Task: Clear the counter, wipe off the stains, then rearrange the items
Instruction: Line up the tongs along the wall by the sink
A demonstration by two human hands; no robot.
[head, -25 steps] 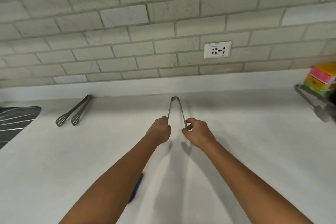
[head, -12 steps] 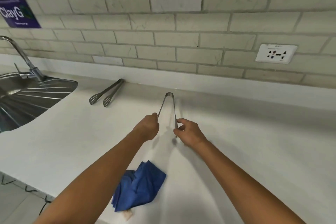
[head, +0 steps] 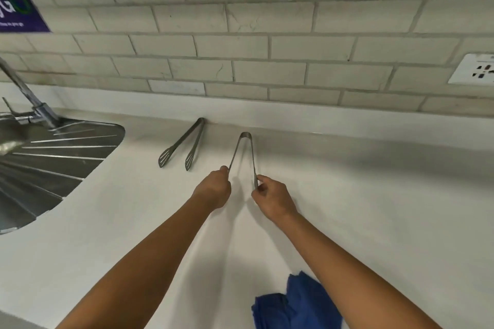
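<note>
A pair of steel tongs [head: 244, 147] lies on the white counter [head: 361, 195] with its hinge pointing at the wall. My left hand [head: 213, 191] grips the end of its left arm and my right hand [head: 272, 199] pinches the end of its right arm. A second pair of slotted steel tongs [head: 184, 143] lies to the left, hinge near the backsplash. A crumpled blue cloth [head: 296, 304] sits at the counter's front, between my forearms.
A steel sink drainboard [head: 53, 163] with a tap [head: 24, 93] fills the left side. The tiled wall [head: 240, 48] carries a socket [head: 475, 69] at the right and a purple poster [head: 16, 8] at the upper left.
The view has swung left, bringing the sink, the tap and the poster into sight. Both hands keep their hold on the tongs, which now lie closer to the slotted pair.
</note>
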